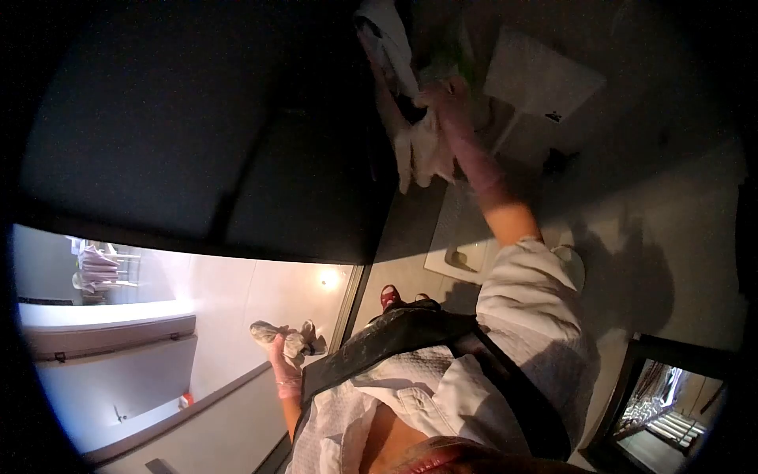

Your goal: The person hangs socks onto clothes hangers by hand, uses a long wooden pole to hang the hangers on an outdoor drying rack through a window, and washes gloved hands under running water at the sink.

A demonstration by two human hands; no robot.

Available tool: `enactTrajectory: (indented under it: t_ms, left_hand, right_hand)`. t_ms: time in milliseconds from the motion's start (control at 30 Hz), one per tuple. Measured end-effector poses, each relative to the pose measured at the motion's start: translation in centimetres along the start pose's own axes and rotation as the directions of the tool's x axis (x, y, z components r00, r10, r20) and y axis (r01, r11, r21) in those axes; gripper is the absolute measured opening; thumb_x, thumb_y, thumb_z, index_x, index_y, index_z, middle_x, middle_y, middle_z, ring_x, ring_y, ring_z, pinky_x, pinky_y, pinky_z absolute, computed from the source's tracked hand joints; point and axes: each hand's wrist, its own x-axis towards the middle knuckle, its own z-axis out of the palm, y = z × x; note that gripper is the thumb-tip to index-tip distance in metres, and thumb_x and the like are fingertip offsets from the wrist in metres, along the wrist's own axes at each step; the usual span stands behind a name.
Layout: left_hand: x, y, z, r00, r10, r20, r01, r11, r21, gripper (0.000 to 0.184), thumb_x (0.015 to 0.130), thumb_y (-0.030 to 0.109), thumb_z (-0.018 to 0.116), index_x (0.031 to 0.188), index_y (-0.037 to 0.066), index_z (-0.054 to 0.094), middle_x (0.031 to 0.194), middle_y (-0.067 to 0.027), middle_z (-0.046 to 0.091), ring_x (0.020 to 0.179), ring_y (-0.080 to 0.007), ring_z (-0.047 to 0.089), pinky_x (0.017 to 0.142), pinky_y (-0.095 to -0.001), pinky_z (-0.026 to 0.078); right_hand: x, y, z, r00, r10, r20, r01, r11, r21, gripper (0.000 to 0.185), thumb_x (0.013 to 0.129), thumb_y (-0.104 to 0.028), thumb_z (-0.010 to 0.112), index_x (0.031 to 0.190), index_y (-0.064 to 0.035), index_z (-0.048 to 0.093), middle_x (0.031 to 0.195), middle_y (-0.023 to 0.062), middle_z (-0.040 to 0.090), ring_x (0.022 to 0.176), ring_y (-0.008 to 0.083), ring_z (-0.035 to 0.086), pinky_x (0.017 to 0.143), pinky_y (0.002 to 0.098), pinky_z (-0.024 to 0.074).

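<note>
My left hand [283,365], in a thin pinkish glove, is closed around a crumpled grey-white cloth [298,341] at the lower left, over the bright floor. My right arm stretches up into the shade. At its end my right hand [446,96], gloved as well, is at the top of a limp pale cloth [426,152] with long hanging ends. Dim light and blur hide its fingers, so I cannot tell whether it grips this. A white and dark bundle of fabric [388,47] is just beyond that hand.
A large dark panel [174,134] fills the upper left. A whitish flat board [541,71] is at the upper right. Below my right arm lies a pale basin-like fixture [466,259]. Reddish footwear [388,296] shows beneath me. A dark-framed opening or mirror [632,347] is at the lower right.
</note>
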Motion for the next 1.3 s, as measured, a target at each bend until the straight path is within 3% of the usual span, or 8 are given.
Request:
enactTrajectory:
  t_ms: [333,567,667,733,867,1067,1133,1300]
  left_hand:
    - [-0.7,2.4,12.2,0.97,0.032,0.242,-0.098,0.959,0.267,0.04,0.075,0.024,0.059,0.102,-0.004,0.054,0.091,-0.0118,0.06,0.085,-0.0221,0.058,0.08,-0.033,0.046]
    - [-4.4,3.9,18.9,0.932,0.081,0.353,-0.198,0.929,0.312,0.048,0.071,0.032,0.061,0.103,-0.004,0.054,0.09,-0.0127,0.06,0.086,-0.022,0.058,0.079,-0.0334,0.046]
    - [-4.9,6.2,22.3,0.898,0.037,0.439,-0.214,0.908,0.361,0.053,0.067,0.035,0.063,0.102,-0.004,0.054,0.092,-0.013,0.059,0.086,-0.0227,0.058,0.079,-0.0337,0.046]
    - [-3.4,7.7,24.5,0.773,-0.036,0.633,-0.224,0.918,0.326,0.063,0.062,0.035,0.068,0.109,-0.003,0.05,0.103,-0.0137,0.056,0.091,-0.0241,0.056,0.082,-0.0342,0.045]
    - [-5.1,11.5,33.1,0.604,0.008,0.797,-0.158,0.981,0.109,0.067,0.067,0.021,0.072,0.122,0.0,0.042,0.122,-0.0152,0.047,0.101,-0.0213,0.051,0.088,-0.0329,0.042]
    - [1.0,12.9,36.7,0.712,-0.059,0.699,-0.375,0.81,0.451,0.045,0.07,0.018,0.072,0.108,0.001,0.055,0.098,-0.0103,0.061,0.087,-0.019,0.058,0.08,-0.0284,0.046]
    - [2.7,12.9,37.0,0.757,0.068,0.65,-0.494,0.711,0.501,0.039,0.073,0.019,0.072,0.103,-0.001,0.058,0.098,-0.0119,0.061,0.086,-0.0202,0.059,0.076,-0.0282,0.048]
    - [5.8,12.4,35.9,0.833,-0.096,0.545,-0.343,0.683,0.645,0.033,0.074,0.022,0.072,0.094,-0.002,0.064,0.092,-0.0082,0.064,0.083,-0.0161,0.06,0.074,-0.0272,0.048]
  right_hand:
    - [8.5,16.4,-2.0,0.898,0.092,0.431,0.317,0.543,-0.777,0.049,0.086,-0.018,0.051,0.133,-0.0108,0.038,0.115,0.0163,0.055,0.098,0.0273,0.055,0.081,0.0347,0.046]
    - [6.7,7.4,-4.1,0.949,0.155,0.274,-0.085,0.964,-0.251,0.039,0.09,-0.019,0.045,0.127,-0.0055,0.044,0.118,0.018,0.052,0.104,0.0288,0.053,0.087,0.0348,0.0435]
    - [9.9,10.2,-3.1,0.75,-0.243,0.616,0.661,0.318,-0.679,0.032,0.092,-0.017,0.041,0.119,-0.0007,0.05,0.11,0.0157,0.056,0.101,0.0273,0.054,0.084,0.0347,0.0449]
    - [4.4,1.1,-1.5,0.887,0.323,0.33,-0.181,0.901,-0.394,0.025,0.092,-0.017,0.043,0.107,-0.001,0.054,0.101,0.0128,0.057,0.098,0.0259,0.055,0.08,0.035,0.0459]
    - [7.5,6.9,-0.4,0.827,0.4,0.395,-0.406,0.911,-0.073,0.017,0.09,-0.016,0.046,0.097,-0.0037,0.056,0.091,0.0107,0.057,0.086,0.0247,0.057,0.077,0.0372,0.0462]
    - [0.0,3.4,2.8,0.391,-0.418,0.82,0.918,0.11,-0.381,0.017,0.088,-0.014,0.049,0.097,-0.0026,0.057,0.088,0.01,0.058,0.076,0.0202,0.058,0.073,0.0337,0.0468]
    - [-3.8,-2.1,3.5,0.753,0.187,0.631,-0.056,0.973,-0.222,0.034,0.081,-0.018,0.057,0.111,-0.0033,0.053,0.108,0.0162,0.056,0.099,0.0288,0.055,0.084,0.0373,0.0459]
    - [-6.8,0.3,3.7,0.759,-0.149,0.633,0.443,0.832,-0.335,0.034,0.077,-0.019,0.06,0.107,-0.003,0.055,0.103,0.0174,0.058,0.096,0.0307,0.057,0.082,0.0366,0.0459]
